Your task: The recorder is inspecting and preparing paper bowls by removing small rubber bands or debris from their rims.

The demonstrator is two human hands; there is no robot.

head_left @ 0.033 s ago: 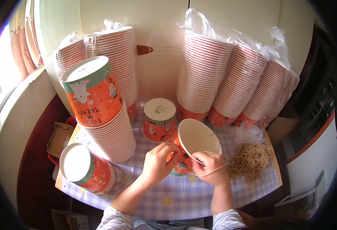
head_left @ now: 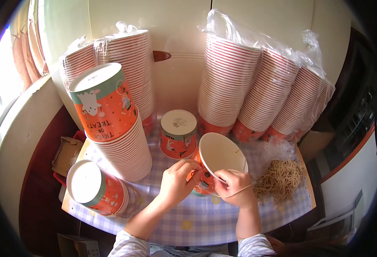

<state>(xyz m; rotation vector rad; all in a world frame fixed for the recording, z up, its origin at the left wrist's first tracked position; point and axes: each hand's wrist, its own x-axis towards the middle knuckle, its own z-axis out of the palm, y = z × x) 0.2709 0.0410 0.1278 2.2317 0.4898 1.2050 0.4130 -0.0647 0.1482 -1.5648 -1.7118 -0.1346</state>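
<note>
An orange paper bucket [head_left: 222,155] with a white inside stands tilted in front of me, its open mouth turned up and to the right. My right hand [head_left: 236,187] is closed on its near rim, thumb over the edge. A thin tan cord [head_left: 229,196] runs across the back of that hand toward my left hand [head_left: 179,179]. My left fingers are pinched on the cord against the bucket's outer left side; their tips are partly hidden. A short bit of cord shows on the inner far wall of the bucket.
A heap of tan cords [head_left: 281,180] lies at the right. One upside-down bucket [head_left: 178,133] stands behind my hands. Nested buckets [head_left: 119,147] rise at the left, with a shorter stack [head_left: 98,188] nearer. Tall plastic-wrapped stacks [head_left: 229,81] line the back of the checked tablecloth [head_left: 167,218].
</note>
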